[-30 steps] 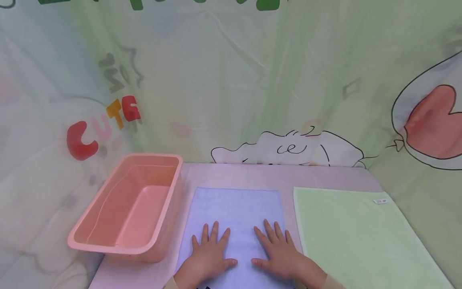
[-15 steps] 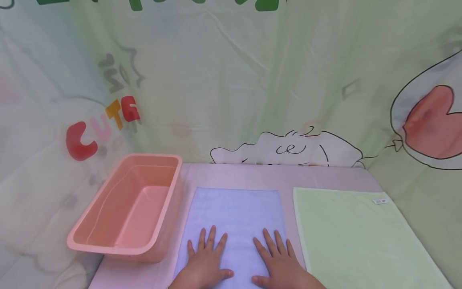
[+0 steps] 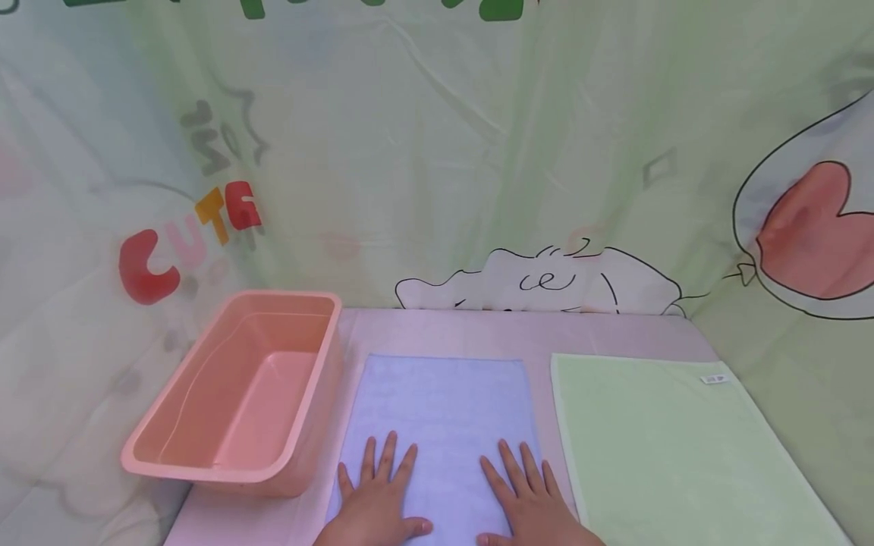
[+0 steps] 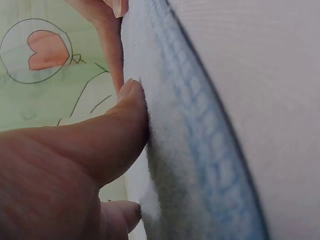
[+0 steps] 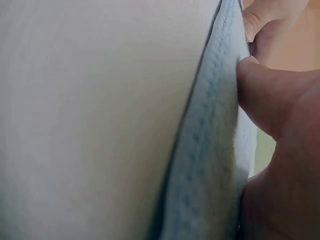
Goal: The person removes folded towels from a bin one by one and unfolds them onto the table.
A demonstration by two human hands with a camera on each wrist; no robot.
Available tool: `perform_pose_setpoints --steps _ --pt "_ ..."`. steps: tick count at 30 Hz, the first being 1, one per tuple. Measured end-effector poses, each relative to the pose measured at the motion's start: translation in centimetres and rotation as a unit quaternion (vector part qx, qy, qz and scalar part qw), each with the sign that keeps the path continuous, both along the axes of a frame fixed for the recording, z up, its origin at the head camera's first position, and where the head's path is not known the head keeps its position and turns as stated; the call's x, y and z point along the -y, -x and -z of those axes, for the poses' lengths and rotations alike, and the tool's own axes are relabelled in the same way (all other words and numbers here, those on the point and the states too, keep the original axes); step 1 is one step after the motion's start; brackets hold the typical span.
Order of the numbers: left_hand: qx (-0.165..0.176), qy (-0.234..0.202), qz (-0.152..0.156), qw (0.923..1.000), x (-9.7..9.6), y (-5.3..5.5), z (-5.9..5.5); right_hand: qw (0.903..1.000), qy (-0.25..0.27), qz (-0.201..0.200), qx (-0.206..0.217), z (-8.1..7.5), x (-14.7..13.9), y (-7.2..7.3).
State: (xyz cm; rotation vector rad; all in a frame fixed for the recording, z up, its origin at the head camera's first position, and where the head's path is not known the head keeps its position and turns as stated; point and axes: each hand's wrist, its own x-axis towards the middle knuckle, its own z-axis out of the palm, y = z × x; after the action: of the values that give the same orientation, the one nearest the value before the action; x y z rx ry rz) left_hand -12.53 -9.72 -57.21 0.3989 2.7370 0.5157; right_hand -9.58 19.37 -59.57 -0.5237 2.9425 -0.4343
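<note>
A blue towel (image 3: 447,409) lies flat on the table in the middle of the head view. My left hand (image 3: 375,497) rests on its left part with the fingers spread. On the right part, my right hand (image 3: 532,500) lies with its fingers spread too. Neither hand grips anything. In the left wrist view the left thumb (image 4: 117,127) touches the towel (image 4: 185,115) near its stitched edge. From the right wrist, the right thumb (image 5: 270,90) also meets the towel (image 5: 210,110) close to the hem.
Left of the blue towel stands a pink plastic basin (image 3: 310,409). To the right a green towel (image 3: 669,432) with a small white tag (image 3: 714,378) is spread flat. Behind the pink table (image 3: 444,330) hangs a printed curtain (image 3: 437,152).
Both hands have slid back over the blue towel, toward the near edge of the view. The left hand has also moved a little leftward. The towels and basin keep their places.
</note>
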Motion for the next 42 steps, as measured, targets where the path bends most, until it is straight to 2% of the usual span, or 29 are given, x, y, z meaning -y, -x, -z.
perform_pose_setpoints --steps 7,15,20,24,27,32,35,42 --pt "-0.008 -0.005 0.006 0.9999 0.1 0.0 -0.1 0.9988 -0.013 0.017 -0.045 1.4 0.1 -0.5" --pt "-0.009 -0.017 0.012 0.9997 0.4 0.0 0.6 0.9963 -0.013 0.023 -0.082 2.1 -0.1 -1.2" --pt "0.002 -0.017 0.012 0.9998 0.8 -0.2 0.9 0.9900 -0.029 0.016 -0.137 2.8 -0.4 -1.6" --pt "0.005 -0.016 0.014 0.9998 1.1 -0.4 0.8 0.9864 -0.042 0.012 -0.158 3.3 -0.5 -1.7" --pt "0.003 -0.015 0.015 0.9998 1.2 -0.5 0.9 0.9783 -0.055 0.005 -0.200 3.9 -0.6 -1.8" --pt "0.002 -0.004 0.015 0.9999 1.4 -0.8 1.1 0.9512 -0.078 -0.003 -0.298 5.2 -0.7 -1.8" --pt "0.008 0.002 0.013 0.9999 1.6 -0.9 1.2 0.9412 -0.090 -0.004 -0.326 5.6 -0.8 -1.8" --pt "0.009 0.000 0.012 0.9999 2.2 -1.2 2.0 0.9399 -0.099 -0.009 -0.326 5.8 -0.8 -1.8"
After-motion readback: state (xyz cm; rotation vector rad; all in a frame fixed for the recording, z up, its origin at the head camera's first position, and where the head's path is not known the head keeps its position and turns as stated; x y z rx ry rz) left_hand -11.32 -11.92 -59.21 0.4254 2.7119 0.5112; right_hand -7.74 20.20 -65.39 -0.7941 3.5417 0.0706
